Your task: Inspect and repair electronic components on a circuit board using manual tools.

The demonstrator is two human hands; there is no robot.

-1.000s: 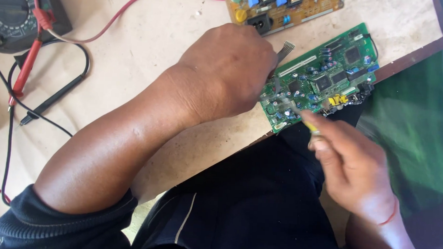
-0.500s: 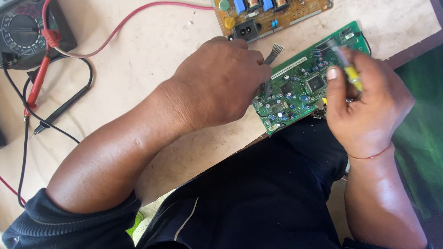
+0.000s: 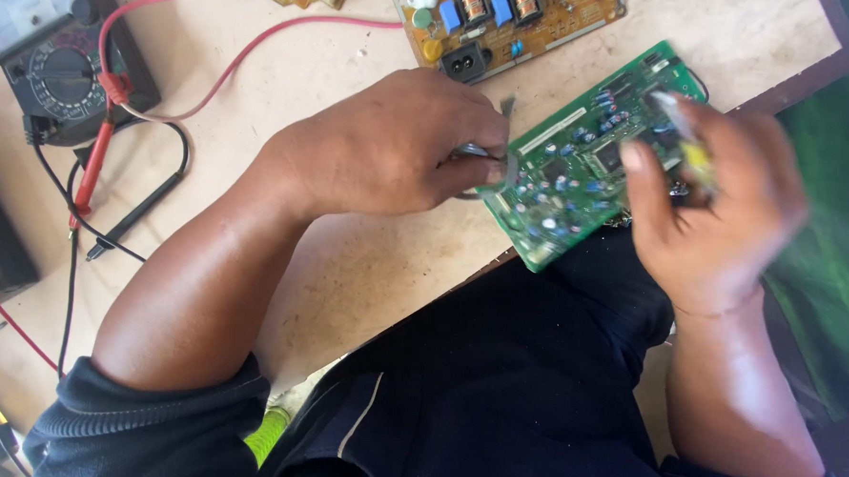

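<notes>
A green circuit board (image 3: pixel 580 169) lies at the near edge of the wooden table (image 3: pixel 347 254), partly over my lap. My left hand (image 3: pixel 400 147) grips its left edge, fingers curled around a grey metal tab. My right hand (image 3: pixel 708 198), blurred by motion, hovers over the board's right half and holds a thin tool with a yellow handle (image 3: pixel 695 155), its tip pointing at the board's upper right area.
A tan circuit board (image 3: pixel 510 18) with blue and orange parts lies at the far edge. A black multimeter (image 3: pixel 55 60) sits at the left with red and black probe leads (image 3: pixel 112 187) trailing across the table. Green cloth (image 3: pixel 825 256) lies to the right.
My right hand rose from below the board's edge onto the board's right half with the tool. My left hand stayed on the board's left edge. The view shifted slightly.
</notes>
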